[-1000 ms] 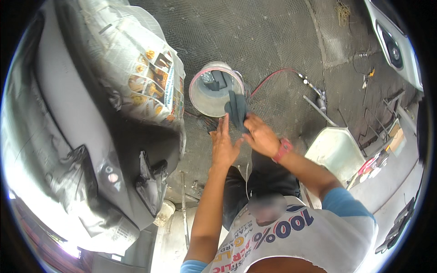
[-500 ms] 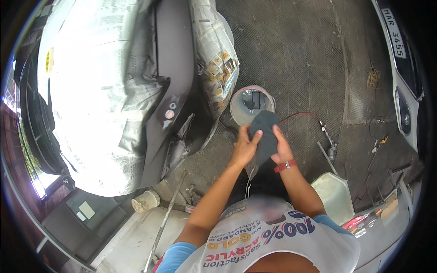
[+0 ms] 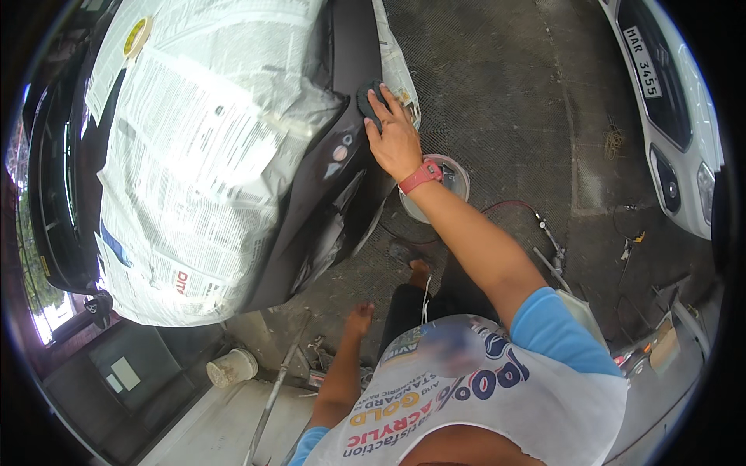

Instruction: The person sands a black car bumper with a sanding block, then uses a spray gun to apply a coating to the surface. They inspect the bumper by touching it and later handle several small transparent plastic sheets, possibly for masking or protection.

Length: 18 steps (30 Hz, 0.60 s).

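My right hand (image 3: 395,136), with a red watch (image 3: 422,177) at its wrist, presses a dark grey sanding pad (image 3: 370,107) against the grey car panel (image 3: 353,58). Its fingers lie over the pad, near the panel's outer edge. Below them on the panel are small pale, sanded-looking spots (image 3: 339,153). Low at my side hangs my left hand (image 3: 360,318), fingers curled in, nothing visible in it. A pale bucket (image 3: 464,182) on the floor is partly hidden by my right forearm.
Newspaper (image 3: 194,155) masks much of the car, with a yellow tape roll (image 3: 137,37) on it. A white car (image 3: 660,140) stands at right. A hose with a metal fitting (image 3: 550,237) lies on the floor. A white tub (image 3: 231,368) and a pole (image 3: 278,380) are at lower left.
My right hand has moved up and left, carrying the sanding pad from above the bucket onto the panel. My left hand has let go of it and dropped to my side.
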Available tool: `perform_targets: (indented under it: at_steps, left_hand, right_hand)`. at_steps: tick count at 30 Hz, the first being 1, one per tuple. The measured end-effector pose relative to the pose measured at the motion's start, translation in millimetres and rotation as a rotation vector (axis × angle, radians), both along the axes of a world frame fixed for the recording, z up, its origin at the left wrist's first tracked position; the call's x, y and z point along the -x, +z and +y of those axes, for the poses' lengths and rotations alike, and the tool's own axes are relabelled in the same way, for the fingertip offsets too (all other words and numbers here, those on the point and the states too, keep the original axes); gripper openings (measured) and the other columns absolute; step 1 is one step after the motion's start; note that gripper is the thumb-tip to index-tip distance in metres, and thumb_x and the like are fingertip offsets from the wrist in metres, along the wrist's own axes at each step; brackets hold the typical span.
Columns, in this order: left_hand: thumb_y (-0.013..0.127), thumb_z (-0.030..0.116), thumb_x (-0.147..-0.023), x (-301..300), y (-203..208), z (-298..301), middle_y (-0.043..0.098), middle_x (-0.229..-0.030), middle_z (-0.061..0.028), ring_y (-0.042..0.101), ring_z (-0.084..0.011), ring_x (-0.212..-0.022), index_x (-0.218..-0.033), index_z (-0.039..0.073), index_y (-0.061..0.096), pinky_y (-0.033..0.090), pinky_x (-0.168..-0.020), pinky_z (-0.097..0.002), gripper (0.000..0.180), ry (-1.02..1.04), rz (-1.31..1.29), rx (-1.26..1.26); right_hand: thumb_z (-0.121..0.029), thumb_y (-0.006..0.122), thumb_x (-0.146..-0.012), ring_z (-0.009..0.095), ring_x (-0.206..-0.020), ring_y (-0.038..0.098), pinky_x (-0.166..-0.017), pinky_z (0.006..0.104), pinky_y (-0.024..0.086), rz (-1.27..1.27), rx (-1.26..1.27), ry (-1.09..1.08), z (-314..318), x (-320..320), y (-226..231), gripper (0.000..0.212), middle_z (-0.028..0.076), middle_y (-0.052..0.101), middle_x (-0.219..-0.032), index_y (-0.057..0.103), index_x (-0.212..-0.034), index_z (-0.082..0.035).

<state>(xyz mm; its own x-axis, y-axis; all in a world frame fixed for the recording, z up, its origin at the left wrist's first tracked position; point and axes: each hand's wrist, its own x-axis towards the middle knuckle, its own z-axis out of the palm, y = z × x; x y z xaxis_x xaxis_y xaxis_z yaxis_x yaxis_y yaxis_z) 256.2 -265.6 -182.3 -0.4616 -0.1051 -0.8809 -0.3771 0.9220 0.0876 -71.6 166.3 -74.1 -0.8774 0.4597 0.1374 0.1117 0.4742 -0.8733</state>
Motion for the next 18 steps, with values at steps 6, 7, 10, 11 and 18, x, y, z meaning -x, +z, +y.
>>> perform_targets:
  at_steps: [6, 7, 10, 11, 18]
  left_hand:
    - [0.060, 0.054, -0.106, -75.1, 23.3, -82.0, 0.070, -0.140, -0.0218, 0.064, -0.0442, -0.133, -0.139, 0.009, 0.068, 0.051, -0.111, -0.0502, 0.057, -0.039, 0.003, -0.080]
    - [0.061, 0.053, -0.106, -77.4, 22.9, -93.7, 0.070, -0.139, -0.0215, 0.064, -0.0438, -0.132, -0.138, 0.009, 0.069, 0.051, -0.110, -0.0498, 0.056, -0.095, 0.045, -0.135]
    - [0.061, 0.053, -0.106, -70.2, 16.1, -106.5, 0.071, -0.138, -0.0217, 0.066, -0.0401, -0.131, -0.138, 0.008, 0.068, 0.052, -0.109, -0.0483, 0.057, 0.136, -0.039, -0.072]
    - [0.061, 0.054, -0.106, -65.0, 14.8, -108.2, 0.071, -0.138, -0.0215, 0.067, -0.0392, -0.131, -0.139, 0.007, 0.068, 0.051, -0.110, -0.0478, 0.058, 0.136, -0.015, -0.080]
    - [0.059, 0.054, -0.108, -5.0, 15.3, -104.5, 0.071, -0.139, -0.0194, 0.066, -0.0342, -0.134, -0.145, 0.004, 0.064, 0.048, -0.114, -0.0454, 0.063, 0.170, 0.116, -0.140]
  right_hand:
    - [-0.018, 0.060, -0.103, 0.048, -0.144, 0.045, -0.120, 0.0535, 0.044, -0.077, -0.224, -0.023, -85.7, -40.9, 17.5, 0.063, 0.018, 0.037, -0.172, 0.046, -0.163, -0.009]
    - [-0.016, 0.060, -0.101, 0.048, -0.144, 0.045, -0.119, 0.0541, 0.045, -0.123, -0.293, -0.027, -97.9, -44.5, 23.8, 0.065, 0.016, 0.035, -0.173, 0.044, -0.164, -0.009]
    - [-0.014, 0.060, -0.100, 0.046, -0.144, 0.046, -0.119, 0.0558, 0.045, -0.123, -0.298, -0.023, -116.4, -48.1, 34.0, 0.065, 0.014, 0.037, -0.172, 0.046, -0.162, -0.010]
    - [-0.012, 0.062, -0.096, 0.046, -0.144, 0.046, -0.114, 0.0563, 0.049, -0.079, -0.354, -0.041, -123.1, -51.4, 36.5, 0.067, 0.012, 0.038, -0.172, 0.047, -0.161, -0.010]
    - [-0.012, 0.069, -0.090, 0.046, -0.146, 0.045, -0.101, 0.0555, 0.057, -0.079, -0.331, 0.117, -217.6, -101.9, 64.3, 0.072, 0.010, 0.040, -0.170, 0.049, -0.159, -0.010]
